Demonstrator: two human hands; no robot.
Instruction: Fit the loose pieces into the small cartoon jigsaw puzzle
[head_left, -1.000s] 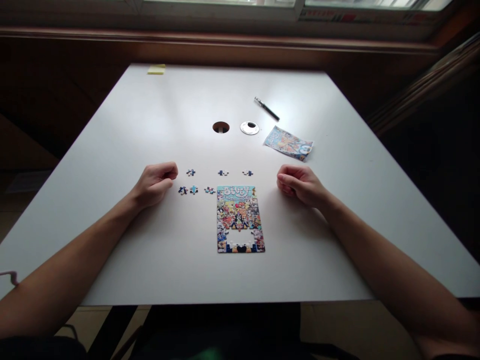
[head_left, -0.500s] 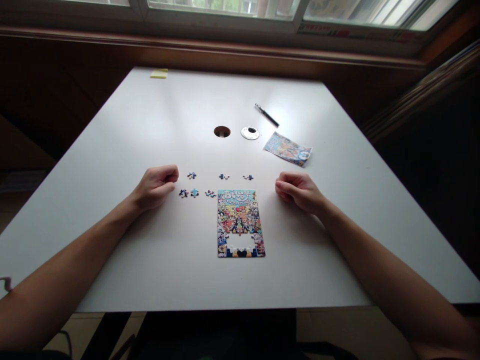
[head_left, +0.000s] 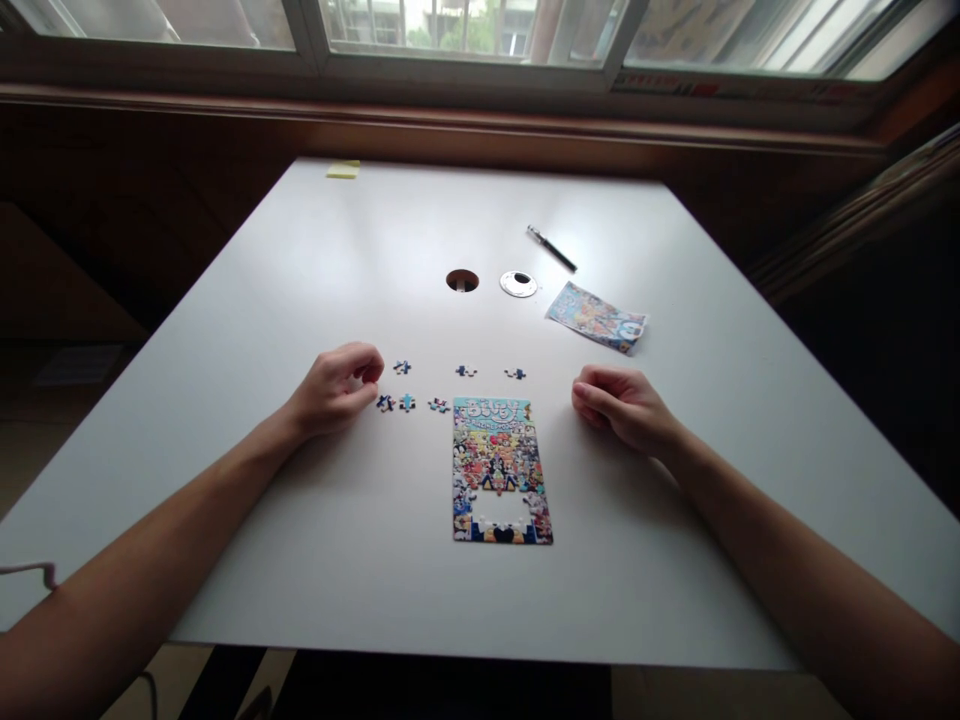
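Observation:
A colourful jigsaw puzzle (head_left: 495, 450) lies flat on the white table, with a gap in its lower part where white shows. Several loose pieces lie above it and to its upper left, among them a dark one (head_left: 403, 368) and a light blue one (head_left: 407, 402). My left hand (head_left: 341, 388) rests just left of these pieces, fingers curled and thumb near the fingertips, with nothing visible in it. To the right of the puzzle, my right hand (head_left: 622, 405) is closed in a loose fist on the table, and nothing shows in it.
A printed picture sheet (head_left: 598, 316) lies beyond my right hand, with a black pen (head_left: 553, 249) behind it. A round hole (head_left: 463, 281) and a silver ring cover (head_left: 518, 284) are near the middle. Yellow sticky notes (head_left: 343, 170) sit at the far edge.
The view has shifted, so everything appears lower and further right. My left hand's fingers have loosened a little, leaving a small gap by the thumb. The pieces and puzzle keep their layout.

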